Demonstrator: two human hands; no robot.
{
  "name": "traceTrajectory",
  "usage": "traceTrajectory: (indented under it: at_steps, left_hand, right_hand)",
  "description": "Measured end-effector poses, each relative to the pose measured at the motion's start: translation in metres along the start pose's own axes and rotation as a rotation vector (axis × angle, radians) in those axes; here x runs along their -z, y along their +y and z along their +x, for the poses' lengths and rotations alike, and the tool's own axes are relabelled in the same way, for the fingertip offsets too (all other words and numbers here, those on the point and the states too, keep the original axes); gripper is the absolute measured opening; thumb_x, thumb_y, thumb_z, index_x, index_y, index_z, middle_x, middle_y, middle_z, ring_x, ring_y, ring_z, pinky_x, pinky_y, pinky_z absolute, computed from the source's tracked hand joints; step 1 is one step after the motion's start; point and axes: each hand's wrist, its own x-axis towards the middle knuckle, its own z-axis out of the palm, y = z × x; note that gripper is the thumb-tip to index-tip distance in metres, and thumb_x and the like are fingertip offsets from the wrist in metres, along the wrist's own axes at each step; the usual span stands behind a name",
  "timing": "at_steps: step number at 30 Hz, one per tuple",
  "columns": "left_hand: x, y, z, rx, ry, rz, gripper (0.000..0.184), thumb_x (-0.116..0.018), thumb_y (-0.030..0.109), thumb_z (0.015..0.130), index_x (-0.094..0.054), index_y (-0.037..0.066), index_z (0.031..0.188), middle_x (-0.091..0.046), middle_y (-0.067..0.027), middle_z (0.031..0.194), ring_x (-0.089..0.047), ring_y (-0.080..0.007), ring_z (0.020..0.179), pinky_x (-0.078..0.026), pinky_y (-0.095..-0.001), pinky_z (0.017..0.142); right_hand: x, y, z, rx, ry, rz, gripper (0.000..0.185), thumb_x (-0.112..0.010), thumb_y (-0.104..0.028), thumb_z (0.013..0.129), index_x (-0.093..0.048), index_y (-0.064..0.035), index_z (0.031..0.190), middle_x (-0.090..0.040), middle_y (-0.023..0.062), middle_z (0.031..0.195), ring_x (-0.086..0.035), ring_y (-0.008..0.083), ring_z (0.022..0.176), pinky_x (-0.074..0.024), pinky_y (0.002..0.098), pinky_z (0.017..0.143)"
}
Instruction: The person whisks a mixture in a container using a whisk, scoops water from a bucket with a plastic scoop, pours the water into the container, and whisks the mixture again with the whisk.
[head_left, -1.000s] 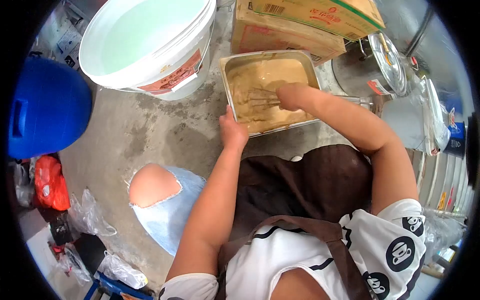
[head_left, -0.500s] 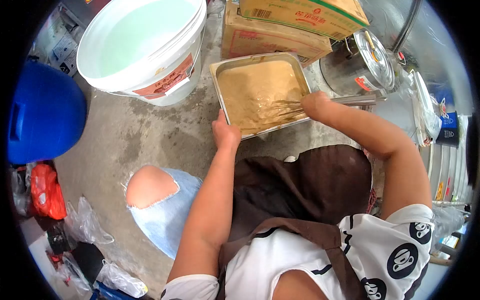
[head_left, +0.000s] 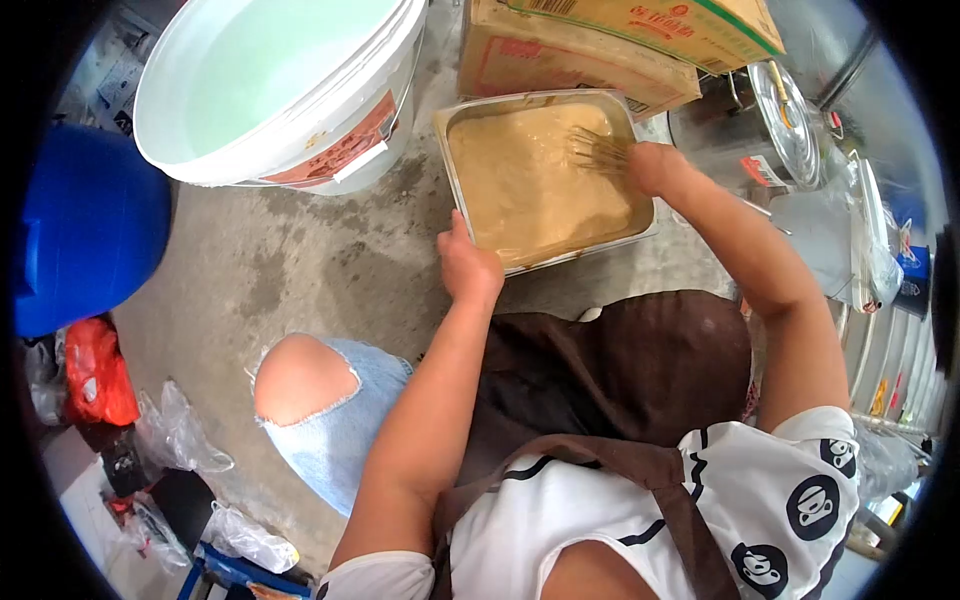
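A rectangular metal pan (head_left: 455, 178) on the concrete floor holds a thick tan mixture (head_left: 520, 190). My left hand (head_left: 470, 262) is closed on the pan's near left edge, fingers wrapped at the rim. At the pan's right side, my right hand (head_left: 656, 170) grips a wire whisk (head_left: 600, 151) whose wires point left into the mixture near the far right part. Part of the whisk handle is hidden behind my right hand and forearm.
A large white bucket (head_left: 345, 150) of pale green liquid stands at the upper left, near a blue barrel (head_left: 95, 230). Cardboard boxes (head_left: 575, 65) lie beyond the pan. A lidded metal pot (head_left: 715, 130) is at the right, plastic bags (head_left: 100, 370) at the left.
The whisk and my right hand have gone from the pan's near right part to its far right part. My left hand has kept its hold on the edge. The view has shifted slightly.
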Motion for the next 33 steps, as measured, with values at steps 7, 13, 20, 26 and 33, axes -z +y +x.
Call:
traceTrajectory:
  at_steps: [7, 13, 20, 26, 33]
  left_hand:
    - [-0.002, -0.001, 0.002, 0.000, 0.009, -0.114, 0.056, -0.045, 0.002, 0.073, -0.037, 0.004, 0.129, -0.045, -0.0200, 0.109, -0.046, -0.0357, 0.102, -0.037, -0.0382, 0.089]
    - [-0.005, -0.008, 0.003, -0.078, 0.036, -0.118, 0.056, -0.046, 0.000, 0.072, -0.039, 0.003, 0.127, -0.047, -0.0215, 0.104, -0.047, -0.0361, 0.100, -0.038, -0.0375, 0.087]
    - [-0.003, -0.008, 0.004, -0.041, 0.003, -0.076, 0.053, -0.047, 0.004, 0.076, -0.037, 0.005, 0.128, -0.046, -0.0169, 0.103, -0.049, -0.0346, 0.095, -0.041, -0.0385, 0.083]
    - [0.002, -0.004, 0.000, -0.035, -0.014, -0.045, 0.053, -0.047, 0.005, 0.077, -0.036, 0.006, 0.129, -0.046, -0.0173, 0.103, -0.048, -0.0343, 0.097, -0.040, -0.0383, 0.084]
    - [-0.001, -0.006, 0.001, -0.029, 0.012, 0.012, 0.052, -0.050, 0.008, 0.077, -0.037, 0.008, 0.128, -0.047, -0.0162, 0.100, -0.050, -0.0330, 0.094, -0.042, -0.0384, 0.080]
  right_hand:
    - [0.017, -0.037, 0.018, 0.249, -0.065, 0.266, 0.035, -0.061, -0.029, 0.074, -0.062, 0.0047, 0.083, -0.061, 0.0241, 0.081, -0.060, 0.0346, 0.080, -0.0467, 0.0401, 0.071]
    - [0.021, -0.080, 0.012, 0.300, -0.153, 0.306, 0.035, -0.062, -0.028, 0.074, -0.062, 0.0057, 0.083, -0.061, 0.0236, 0.083, -0.059, 0.0362, 0.080, -0.0467, 0.0405, 0.070]
    - [-0.011, -0.073, -0.033, 0.322, -0.152, 0.225, 0.028, -0.059, -0.023, 0.074, -0.061, 0.0031, 0.085, -0.062, 0.0207, 0.082, -0.060, 0.0354, 0.080, -0.0481, 0.0404, 0.068]
    - [-0.035, -0.046, -0.046, 0.029, -0.034, 0.155, 0.018, -0.055, -0.010, 0.073, -0.062, -0.0029, 0.089, -0.063, 0.0173, 0.087, -0.062, 0.0299, 0.085, -0.0498, 0.0384, 0.069]
    - [-0.032, -0.014, -0.032, -0.151, -0.035, -0.071, 0.022, -0.056, -0.019, 0.076, -0.060, -0.0075, 0.095, -0.064, 0.0118, 0.092, -0.063, 0.0240, 0.087, -0.0508, 0.0336, 0.069]
